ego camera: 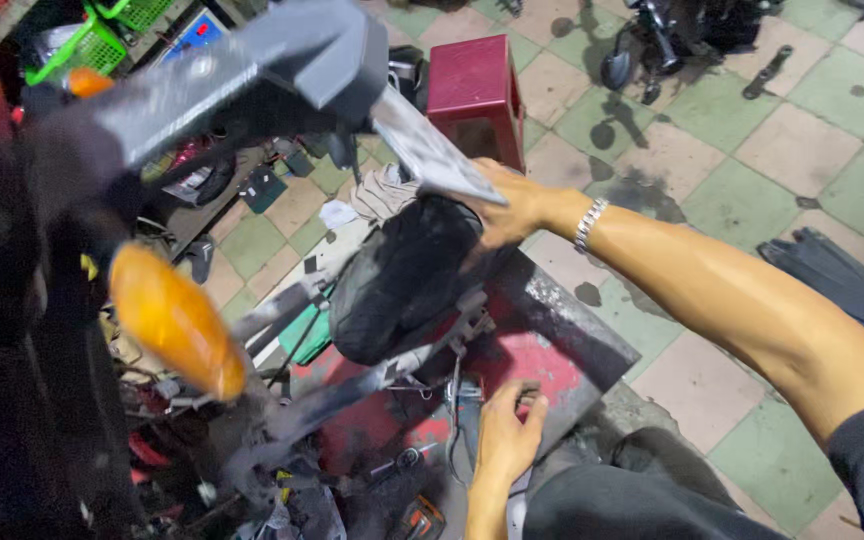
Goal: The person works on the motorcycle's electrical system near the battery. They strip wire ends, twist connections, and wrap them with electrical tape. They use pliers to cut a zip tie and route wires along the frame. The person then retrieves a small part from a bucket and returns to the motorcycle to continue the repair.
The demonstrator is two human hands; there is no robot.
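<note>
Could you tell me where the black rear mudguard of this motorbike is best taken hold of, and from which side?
Probably at its upper rear end, from the right. The black mudguard is a bulging curved shell, hard to pinch at mid-body; its top edge under the grey plate gives a lip, where the right hand already rests. The left hand is lower down.

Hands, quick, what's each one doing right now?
Left hand: fingers curled on the red metal ramp, nothing held.
Right hand: pressed against the black tyre; grip cannot be told.
</note>
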